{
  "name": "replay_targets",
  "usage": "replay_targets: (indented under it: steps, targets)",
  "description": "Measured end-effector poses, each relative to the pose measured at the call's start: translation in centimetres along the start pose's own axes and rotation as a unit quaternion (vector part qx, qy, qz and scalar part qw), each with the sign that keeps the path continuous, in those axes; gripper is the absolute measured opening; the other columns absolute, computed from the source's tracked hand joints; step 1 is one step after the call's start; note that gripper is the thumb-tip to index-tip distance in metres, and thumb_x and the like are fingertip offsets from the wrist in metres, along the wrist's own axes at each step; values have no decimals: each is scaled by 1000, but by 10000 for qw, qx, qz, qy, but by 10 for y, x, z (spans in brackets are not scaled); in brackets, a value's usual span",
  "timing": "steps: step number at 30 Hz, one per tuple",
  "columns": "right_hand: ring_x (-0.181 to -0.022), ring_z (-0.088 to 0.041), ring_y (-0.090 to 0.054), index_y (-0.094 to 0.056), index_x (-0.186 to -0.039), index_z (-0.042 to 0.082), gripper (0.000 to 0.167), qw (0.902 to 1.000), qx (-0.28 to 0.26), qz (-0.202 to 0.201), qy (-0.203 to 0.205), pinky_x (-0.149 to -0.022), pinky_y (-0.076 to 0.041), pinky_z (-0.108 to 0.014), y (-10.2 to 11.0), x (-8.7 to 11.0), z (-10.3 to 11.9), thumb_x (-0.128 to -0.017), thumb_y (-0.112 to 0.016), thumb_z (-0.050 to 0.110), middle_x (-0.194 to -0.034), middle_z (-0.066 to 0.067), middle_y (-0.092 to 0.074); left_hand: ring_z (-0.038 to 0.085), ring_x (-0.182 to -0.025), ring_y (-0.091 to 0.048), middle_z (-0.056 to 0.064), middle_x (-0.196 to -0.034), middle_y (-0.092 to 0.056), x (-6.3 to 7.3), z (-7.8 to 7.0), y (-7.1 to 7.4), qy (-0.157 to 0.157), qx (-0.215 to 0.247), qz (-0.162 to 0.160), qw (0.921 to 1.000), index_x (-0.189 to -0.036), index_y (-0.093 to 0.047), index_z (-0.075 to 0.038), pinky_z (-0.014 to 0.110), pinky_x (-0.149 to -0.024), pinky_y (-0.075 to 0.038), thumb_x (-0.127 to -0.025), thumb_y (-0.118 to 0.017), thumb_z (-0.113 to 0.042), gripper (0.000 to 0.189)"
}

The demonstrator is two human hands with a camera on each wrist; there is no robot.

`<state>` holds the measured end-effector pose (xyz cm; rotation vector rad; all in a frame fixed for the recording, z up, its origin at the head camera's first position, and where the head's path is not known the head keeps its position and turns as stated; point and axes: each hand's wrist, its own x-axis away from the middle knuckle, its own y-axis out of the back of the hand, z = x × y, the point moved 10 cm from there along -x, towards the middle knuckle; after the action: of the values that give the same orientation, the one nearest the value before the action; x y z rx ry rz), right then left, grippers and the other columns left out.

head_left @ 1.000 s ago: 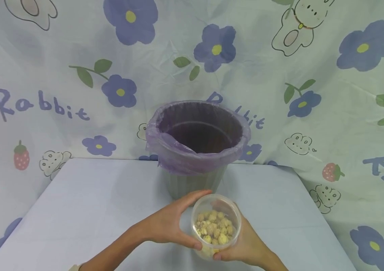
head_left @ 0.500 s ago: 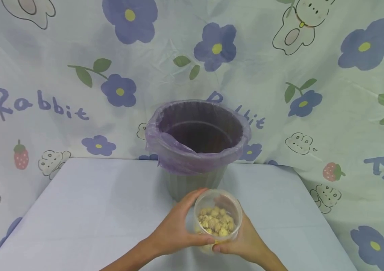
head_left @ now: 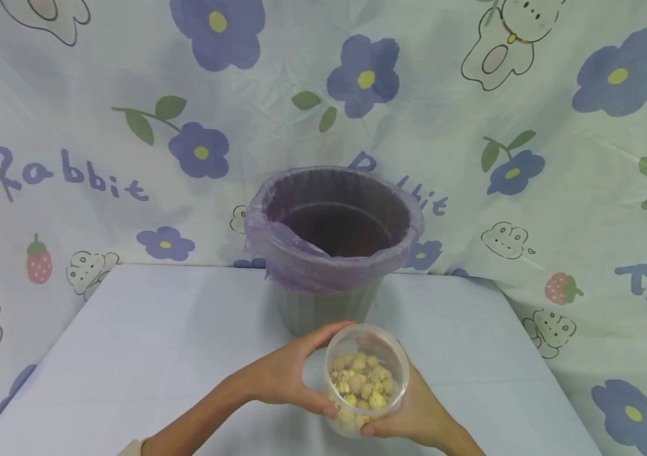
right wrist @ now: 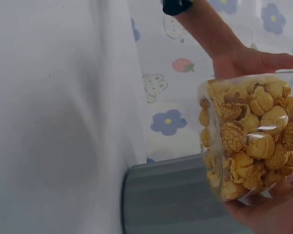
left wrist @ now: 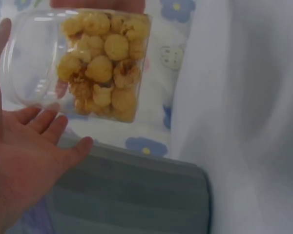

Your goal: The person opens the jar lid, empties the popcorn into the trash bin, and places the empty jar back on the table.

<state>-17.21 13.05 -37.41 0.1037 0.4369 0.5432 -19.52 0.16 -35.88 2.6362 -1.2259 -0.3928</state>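
Note:
A clear plastic jar [head_left: 365, 380] partly filled with yellow popcorn [left wrist: 100, 68] is held over the table's near side, its round mouth facing up toward the head camera. My right hand [head_left: 414, 408] grips the jar from the right, thumb along its near side. On the left, my left hand [head_left: 286, 373] spreads around the jar with thumb and forefinger at its wall and a gap at the palm. The left wrist view shows those left fingers [left wrist: 53, 129] mostly straight beside the jar. Parts of the right fingers are hidden behind it.
Just beyond the hands stands a grey bin [head_left: 323, 307] lined with a purple plastic bag [head_left: 334, 272], its mouth uncovered. A white-covered table [head_left: 186, 342] lies beneath. Behind hangs a curtain [head_left: 277, 133] printed with flowers and rabbits.
Half a second ago the left hand came closer round the jar and the jar rose slightly; now the left hand has drawn back left and the jar is lower. The right hand keeps its grip.

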Motion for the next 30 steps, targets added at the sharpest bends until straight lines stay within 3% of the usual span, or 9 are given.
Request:
replay_targets:
  steps: [3, 6, 11, 14, 16, 19, 24, 27, 30]
  targets:
    - [-133, -36, -42, -28, -154, 10, 108, 9999, 10, 76, 64, -108, -40, -40, -2, 0, 1, -67, -92, 7, -148, -19, -40, 17, -140, -37, -12, -152, -41, -2, 0, 0, -56, -24, 44, 10000, -155, -30, -34, 52, -112, -29, -77, -89, -25, 98]
    - [-133, -36, -42, -28, -154, 9, 108, 9999, 44, 84, 110, -108, -40, -40, -2, 0, 1, -67, -92, 8, -147, -21, -40, 19, -138, -41, -12, -149, -45, -2, -2, 0, -150, -71, -156, 9997, -153, -35, -34, 49, -112, -31, -76, -89, -23, 95]
    - [-129, -35, -46, -29, -153, 10, 107, 9997, 160, -135, 92, -106, -42, -39, 3, 0, -1, -67, -92, 9, -145, -21, -42, 23, -132, -46, -9, -146, -47, 2, -9, -2, -384, -508, -981, 9931, -151, -38, -33, 48, -107, -38, -74, -90, -28, 93]
    - [-129, -35, -47, -29, -153, 12, 107, 9996, 147, -256, 10, -105, -43, -39, 6, 1, -3, -67, -91, 7, -146, -19, -42, 21, -133, -45, -9, -148, -44, 7, -10, -4, -294, -667, -1453, 9867, -152, -37, -34, 51, -107, -38, -74, -90, -34, 94]
    - [-129, -35, -47, -29, -154, 12, 107, 9995, 154, -277, -16, -105, -43, -39, 6, 1, -4, -67, -91, 6, -146, -18, -42, 20, -134, -43, -9, -150, -41, 9, -9, -6, -191, -695, -1548, 9853, -153, -34, -33, 53, -107, -37, -74, -90, -36, 97]
    - [-130, -35, -46, -27, -155, 12, 109, 9996, 114, -237, -37, -106, -42, -39, 6, 1, -4, -67, -91, 4, -147, -17, -41, 20, -137, -40, -9, -152, -38, 10, -7, -5, -65, -717, -1332, 9885, -156, -30, -28, 56, -108, -34, -74, -90, -35, 102]
    - [-130, -36, -44, -28, -154, 10, 108, 9999, -99, -58, -85, -107, -41, -39, 2, 2, -3, -65, -90, 2, -147, -21, -40, 20, -140, -36, -11, -154, -37, 5, -5, 0, -129, -321, -354, 9988, -157, -28, -27, 57, -111, -29, -76, -89, -23, 102]
    - [-131, -37, -43, -29, -153, 9, 107, 9994, -293, 142, -94, -107, -40, -39, -4, 3, -2, -65, -90, 2, -147, -20, -40, 18, -141, -34, -11, -154, -36, 2, -4, 0, -119, -206, 146, 9996, -157, -28, -33, 51, -113, -28, -76, -88, -20, 101]
    - [-132, -38, -42, -27, -154, 8, 107, 9989, -326, 351, 20, -108, -40, -41, -9, 3, 1, -68, -91, 6, -148, -20, -40, 17, -141, -35, -11, -154, -37, 1, -4, -1, -130, -226, 387, 9989, -157, -29, -32, 46, -114, -29, -76, -88, -21, 101]
